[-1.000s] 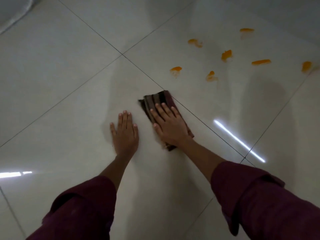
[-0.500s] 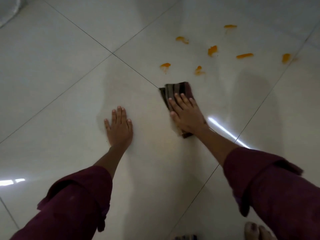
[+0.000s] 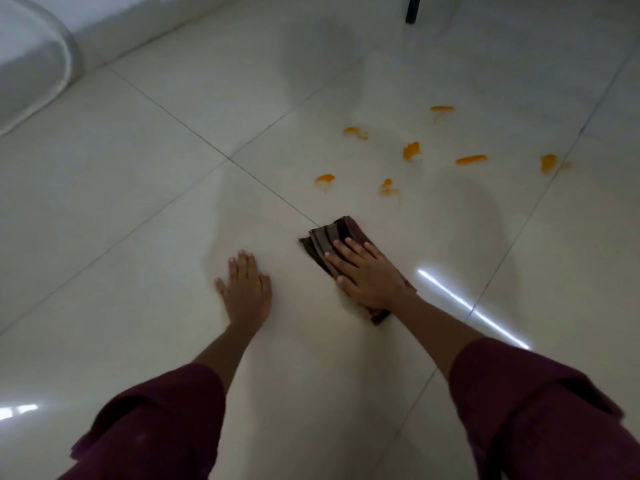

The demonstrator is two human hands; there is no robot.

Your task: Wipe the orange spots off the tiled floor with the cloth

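Near the orange spots (image 3: 388, 188): the cloth (image 3: 332, 237), folded, lies short of them, not touching, as half a second ago.
Right hand (image 3: 367, 275): flat, fingers spread, pressing the cloth to the tiled floor (image 3: 138, 202); no pinch.
Left hand (image 3: 246, 289): open, palm down, bracing, farther from the spots.
Change: cloth has pushed toward the spots.
Spots: seven, all unwiped.
Meaning: wiping seems imminent.

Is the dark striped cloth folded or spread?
Folded: the dark striped cloth shows stacked layered edges ahead of the right hand pressing it flat.
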